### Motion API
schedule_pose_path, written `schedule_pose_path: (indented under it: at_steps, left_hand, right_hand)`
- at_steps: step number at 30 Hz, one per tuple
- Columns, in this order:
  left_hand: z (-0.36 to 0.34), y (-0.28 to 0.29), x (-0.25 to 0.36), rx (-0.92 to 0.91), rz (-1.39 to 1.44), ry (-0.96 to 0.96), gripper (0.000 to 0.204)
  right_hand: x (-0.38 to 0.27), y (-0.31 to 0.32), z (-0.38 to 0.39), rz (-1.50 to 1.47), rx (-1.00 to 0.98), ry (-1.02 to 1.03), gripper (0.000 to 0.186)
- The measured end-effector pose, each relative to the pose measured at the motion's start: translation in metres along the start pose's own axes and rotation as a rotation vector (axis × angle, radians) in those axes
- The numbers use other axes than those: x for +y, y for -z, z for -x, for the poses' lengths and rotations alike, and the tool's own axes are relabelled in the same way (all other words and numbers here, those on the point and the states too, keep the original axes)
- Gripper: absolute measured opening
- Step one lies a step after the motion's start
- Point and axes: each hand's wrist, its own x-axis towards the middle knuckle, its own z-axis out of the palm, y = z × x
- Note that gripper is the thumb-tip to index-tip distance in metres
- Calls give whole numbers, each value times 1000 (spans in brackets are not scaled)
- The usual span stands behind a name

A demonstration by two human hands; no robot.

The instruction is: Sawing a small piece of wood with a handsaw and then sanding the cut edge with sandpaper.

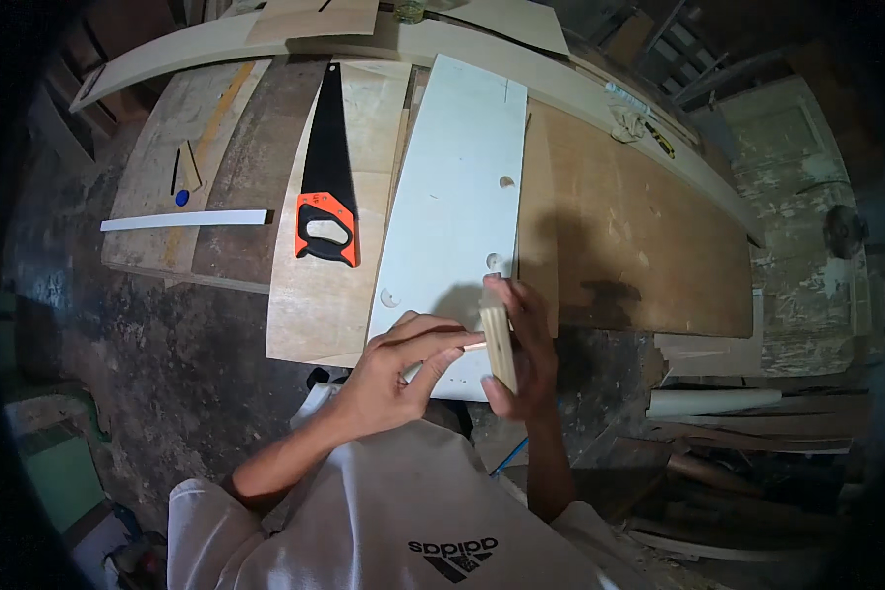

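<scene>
1. Head view: we look down at our two hands over a white board (457,197) lying on wooden panels (629,236).
2. Our right hand (521,354) is clamped around a small pale wooden block (499,342), held upright on its narrow edge just above the white board's near end.
3. Our left hand (398,369) pinches a thin wooden dowel (474,346) between thumb and fingers, its tip touching the block's side.
4. A handsaw (326,172) with a black blade and orange-black handle rests on a pale panel left of the white board, well apart from our hands.
5. Farther left lie a white strip (185,220) and a small blue cap (181,197).
</scene>
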Motion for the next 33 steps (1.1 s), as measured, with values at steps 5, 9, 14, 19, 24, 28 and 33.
schedule_pose_path:
  at_steps: [5, 9, 14, 19, 24, 28, 33]
  left_hand:
    - [-3, -1, 5, -17, -5, -34, 30]
    - [-5, 5, 0, -45, -22, 21, 32]
    - [-1, 6, 4, -92, 41, 38, 31]
    - [0, 6, 0, -72, 86, 85, 32]
    - [-3, 9, 4, -141, 43, 109, 28]
    - [0, 9, 6, -127, 111, 167, 27]
    - [-3, 8, 6, -147, 148, 171, 31]
  right_hand:
    - [19, -7, 6, -102, 108, -49, 84]
    - [-2, -7, 3, -78, 101, -17, 85]
    - [19, -10, 9, -30, 116, -9, 84]
    - [-17, -7, -1, -57, 116, 17, 81]
    - [23, -8, 15, -2, 97, -93, 84]
    - [-3, -4, 11, -71, 71, 1, 84]
    - [17, -4, 13, -45, 55, -148, 83]
